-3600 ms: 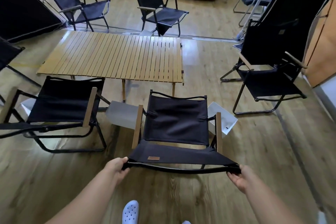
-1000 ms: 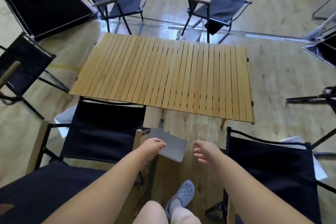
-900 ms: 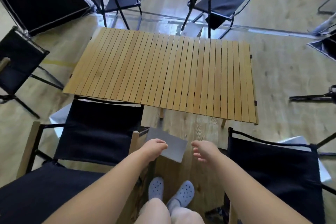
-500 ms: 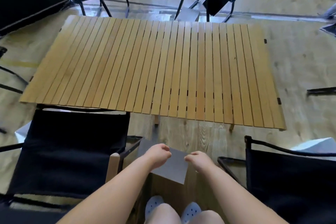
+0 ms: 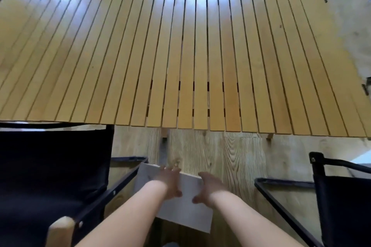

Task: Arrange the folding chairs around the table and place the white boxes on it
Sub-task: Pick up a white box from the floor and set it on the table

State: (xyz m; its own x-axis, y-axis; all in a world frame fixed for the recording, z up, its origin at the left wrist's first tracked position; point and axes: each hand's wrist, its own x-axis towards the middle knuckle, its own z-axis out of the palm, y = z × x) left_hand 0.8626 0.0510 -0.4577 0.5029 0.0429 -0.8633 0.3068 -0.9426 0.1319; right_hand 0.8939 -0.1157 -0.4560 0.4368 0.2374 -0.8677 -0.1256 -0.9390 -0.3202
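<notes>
The left grip [image 5: 169,181] rests on the white box [image 5: 186,212], fingers spread toward its far edge. The right grip [image 5: 208,188] touches the box just beside it (too blurred to tell whether its fingers curl round). The box lies on the floor [image 5: 220,152] under both grips, with the left chair [image 5: 50,166] and the right chair [image 5: 345,202] to either side and the bench [image 5: 180,46] ahead.

A single view, from a camera worn on the person's head, looks forward and steeply down, almost straight onto the slatted table [image 5: 180,46]. It is close: the table fills the upper two thirds of the frame, its near corners running off both sides. The forearms enter from the bottom edge, with the left hand [image 5: 169,179] and right hand [image 5: 208,186] low at centre. One folding chair [image 5: 50,166] is clipped at lower left and a second folding chair [image 5: 345,196] at lower right.
</notes>
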